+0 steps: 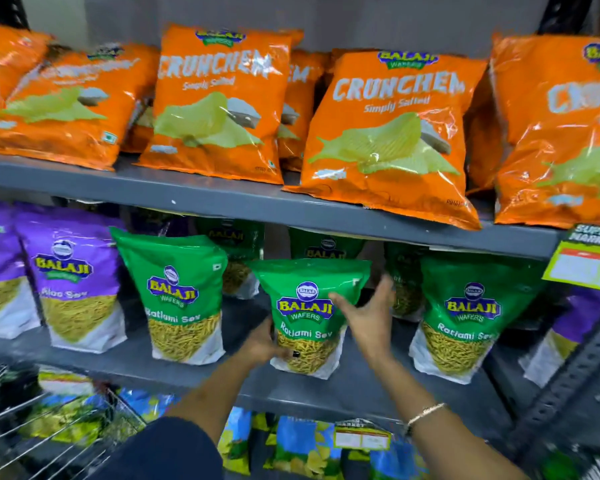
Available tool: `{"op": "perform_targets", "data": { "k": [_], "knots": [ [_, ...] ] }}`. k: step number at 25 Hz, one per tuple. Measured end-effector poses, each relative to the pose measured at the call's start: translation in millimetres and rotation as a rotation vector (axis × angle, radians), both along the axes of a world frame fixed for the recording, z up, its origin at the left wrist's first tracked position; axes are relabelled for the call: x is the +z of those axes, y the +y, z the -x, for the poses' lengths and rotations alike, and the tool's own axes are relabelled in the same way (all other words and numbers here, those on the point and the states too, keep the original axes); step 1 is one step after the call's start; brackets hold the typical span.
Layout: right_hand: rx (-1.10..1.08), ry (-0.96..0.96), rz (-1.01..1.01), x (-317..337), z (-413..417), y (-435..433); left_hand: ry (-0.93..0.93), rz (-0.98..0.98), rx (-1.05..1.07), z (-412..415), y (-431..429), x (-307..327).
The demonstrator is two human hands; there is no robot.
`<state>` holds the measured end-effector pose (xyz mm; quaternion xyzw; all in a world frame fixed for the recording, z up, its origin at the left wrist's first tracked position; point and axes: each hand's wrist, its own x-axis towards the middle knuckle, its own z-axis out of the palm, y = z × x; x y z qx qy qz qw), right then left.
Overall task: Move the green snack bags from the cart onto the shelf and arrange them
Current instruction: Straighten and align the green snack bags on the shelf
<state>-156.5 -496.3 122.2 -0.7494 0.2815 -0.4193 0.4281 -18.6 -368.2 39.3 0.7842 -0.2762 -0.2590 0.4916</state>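
The middle green snack bag (307, 313) stands upright on the grey middle shelf (326, 389), near its front edge, and serves as the landmark here. The left hand (262, 342) grips its lower left edge, thumb across the front of the clear window, fingers closed on the bag. The right hand (368, 315) is at its upper right side, fingers spread wide with the palm turned toward the bag; the thumb looks to touch the front, though firm contact cannot be told. A thin bracelet (425, 412) circles the right wrist.

To the left of that bag stands another green bag (177, 299), tilted slightly, and beyond it purple bags (71, 278). To its right stands a third green bag (465, 317). More green bags sit behind it, deeper on the shelf. Above it, the upper shelf carries orange crisp bags (219, 102). Below and left of it, the wire cart (49, 434) shows at the lower corner, blurred.
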Motion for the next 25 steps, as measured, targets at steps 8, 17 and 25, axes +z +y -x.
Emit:
{"op": "perform_targets", "data": {
  "k": [8,17,25],
  "knots": [
    [0.155,0.848,0.671,107,-37,36,-0.007,-0.010,-0.016,-3,3,-3],
    [0.255,0.289,-0.091,-17,15,-3,-0.024,-0.047,-0.084,-8,7,-15],
    [0.336,0.361,-0.379,-71,10,-1,-0.134,-0.107,-0.059,1,2,-13]
  ]
}}
